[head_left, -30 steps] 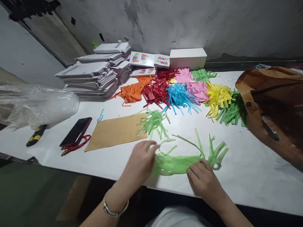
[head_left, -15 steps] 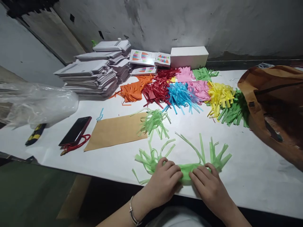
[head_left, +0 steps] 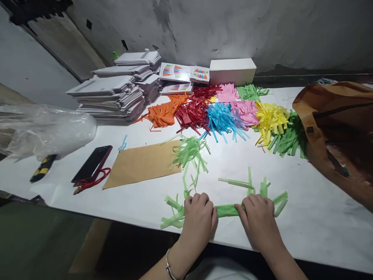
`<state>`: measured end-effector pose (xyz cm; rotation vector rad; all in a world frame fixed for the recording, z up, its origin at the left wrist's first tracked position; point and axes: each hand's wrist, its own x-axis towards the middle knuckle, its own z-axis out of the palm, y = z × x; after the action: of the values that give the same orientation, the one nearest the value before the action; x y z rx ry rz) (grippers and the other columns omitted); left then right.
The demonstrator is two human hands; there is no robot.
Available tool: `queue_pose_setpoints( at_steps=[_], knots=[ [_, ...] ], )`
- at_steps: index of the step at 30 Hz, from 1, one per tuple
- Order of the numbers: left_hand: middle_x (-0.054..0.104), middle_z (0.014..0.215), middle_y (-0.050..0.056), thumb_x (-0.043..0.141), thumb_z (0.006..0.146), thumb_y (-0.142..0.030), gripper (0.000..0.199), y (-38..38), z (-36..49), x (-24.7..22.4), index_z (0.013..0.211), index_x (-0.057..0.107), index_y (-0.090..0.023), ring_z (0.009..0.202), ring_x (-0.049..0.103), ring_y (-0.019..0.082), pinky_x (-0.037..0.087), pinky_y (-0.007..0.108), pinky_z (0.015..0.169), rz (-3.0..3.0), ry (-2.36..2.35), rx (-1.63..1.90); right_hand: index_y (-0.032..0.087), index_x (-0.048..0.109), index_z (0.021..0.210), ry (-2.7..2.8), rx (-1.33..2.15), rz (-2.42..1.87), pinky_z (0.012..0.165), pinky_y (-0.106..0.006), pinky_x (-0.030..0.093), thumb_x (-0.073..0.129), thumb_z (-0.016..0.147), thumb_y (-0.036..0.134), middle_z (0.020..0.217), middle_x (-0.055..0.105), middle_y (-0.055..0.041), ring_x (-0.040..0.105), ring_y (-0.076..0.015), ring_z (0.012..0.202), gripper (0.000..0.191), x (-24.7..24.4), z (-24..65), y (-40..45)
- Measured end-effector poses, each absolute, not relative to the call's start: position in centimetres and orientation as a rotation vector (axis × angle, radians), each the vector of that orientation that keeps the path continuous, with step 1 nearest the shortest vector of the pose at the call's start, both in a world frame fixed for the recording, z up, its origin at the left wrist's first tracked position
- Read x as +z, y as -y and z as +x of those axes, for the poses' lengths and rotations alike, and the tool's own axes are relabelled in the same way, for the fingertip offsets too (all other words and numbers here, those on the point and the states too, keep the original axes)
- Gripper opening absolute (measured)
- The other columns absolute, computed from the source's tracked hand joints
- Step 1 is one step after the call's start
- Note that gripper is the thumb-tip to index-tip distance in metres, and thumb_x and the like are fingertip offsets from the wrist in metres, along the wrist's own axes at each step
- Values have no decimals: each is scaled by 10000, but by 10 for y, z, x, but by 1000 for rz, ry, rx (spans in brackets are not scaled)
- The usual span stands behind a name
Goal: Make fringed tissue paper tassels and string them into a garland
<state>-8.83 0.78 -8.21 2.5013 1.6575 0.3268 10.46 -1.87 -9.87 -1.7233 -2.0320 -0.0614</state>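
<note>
A light green tissue-paper tassel [head_left: 227,210] lies across the front of the table, its middle rolled into a narrow band and its fringed strips spreading out at both ends. My left hand [head_left: 199,217] is closed around the band's left part. Around the right part curl the fingers of my right hand [head_left: 258,217], thumb toward the middle. A short stretch of band shows between the two hands. Just beyond my left hand, a loose bunch of light green strips [head_left: 190,151] rests partly on a brown paper sheet [head_left: 142,165].
Fringed bundles in orange, dark red, blue [head_left: 223,118], pink and yellow line the back. Behind them stand a white box [head_left: 233,71] and stacked white packets [head_left: 101,99]. A phone [head_left: 92,165] with a red cord lies left; a brown bag [head_left: 303,103] stands right.
The band between my hands has become narrower and more tightly rolled. Both hands have moved slightly apart, and the fringe at each end has shifted.
</note>
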Motion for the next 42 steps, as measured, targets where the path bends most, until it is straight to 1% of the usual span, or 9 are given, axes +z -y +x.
queue_pose_setpoints(
  at_steps=[3, 5, 11, 15, 20, 26, 31, 35, 42],
  knots=[
    [635, 861, 62, 585, 880, -157, 160, -10, -88, -84, 728, 633, -172, 875, 563, 268, 397, 502, 870, 2525, -1644, 300, 190, 631, 939, 2010, -48, -1537, 998, -487, 307, 513, 990, 217, 942, 656, -68, 588, -223, 952, 131, -95, 104, 22],
    [633, 860, 64, 577, 885, -154, 158, -10, -89, -83, 734, 622, -171, 874, 564, 268, 395, 503, 871, 2515, -1639, 311, 204, 648, 979, 2061, -3, -1372, 1071, -488, 268, 513, 987, 181, 956, 680, -50, 595, -207, 1007, 137, -95, 102, 24],
    [643, 1009, 58, 592, 910, -195, 38, -5, -97, -77, 939, 615, -205, 965, 555, 246, 320, 524, 996, 2512, -1311, 584, 187, 639, 887, 2146, 18, -1321, 1033, -429, 307, 446, 983, 108, 781, 635, -15, 591, -167, 855, 229, -100, 94, 24],
    [652, 904, 22, 539, 953, -161, 110, -2, -99, -84, 894, 613, -218, 932, 546, 218, 303, 495, 1026, 2611, -1171, 586, 192, 638, 986, 2210, 3, -1289, 998, -432, 307, 403, 999, 139, 847, 642, -36, 570, -182, 834, 242, -99, 90, 25],
    [649, 881, 16, 556, 956, -206, 100, -5, -103, -91, 866, 600, -207, 913, 552, 216, 316, 491, 1013, 2620, -1140, 601, 185, 607, 859, 2282, -65, -1268, 964, -412, 313, 367, 996, 90, 766, 603, -24, 526, -171, 764, 293, -98, 89, 25],
    [653, 911, 25, 506, 938, -98, 153, -7, -108, -85, 926, 609, -210, 934, 560, 209, 328, 485, 1031, 2642, -1126, 571, 170, 626, 912, 2205, -36, -1302, 967, -409, 329, 358, 1000, 66, 799, 624, -29, 562, -169, 816, 300, -100, 98, 29],
    [664, 975, 29, 547, 945, -168, 77, -9, -109, -86, 955, 608, -214, 995, 554, 224, 298, 505, 1064, 2636, -1092, 552, 179, 649, 935, 2143, -14, -1319, 981, -429, 341, 407, 1014, 119, 824, 658, -30, 579, -182, 857, 262, -102, 106, 36],
    [673, 992, 21, 517, 958, -117, 137, -12, -110, -89, 951, 611, -217, 1016, 551, 215, 275, 486, 1079, 2652, -1072, 551, 189, 662, 1008, 2118, 34, -1315, 1060, -475, 313, 457, 998, 112, 877, 690, -24, 591, -188, 908, 220, -101, 106, 42],
    [646, 948, 50, 503, 936, -146, 155, -11, -101, -74, 845, 614, -203, 921, 550, 236, 361, 481, 916, 2409, -1284, 543, 224, 638, 863, 1869, 75, -1592, 1073, -548, 276, 491, 995, 211, 903, 668, -26, 589, -224, 945, 198, -99, 106, 49]
  ],
)
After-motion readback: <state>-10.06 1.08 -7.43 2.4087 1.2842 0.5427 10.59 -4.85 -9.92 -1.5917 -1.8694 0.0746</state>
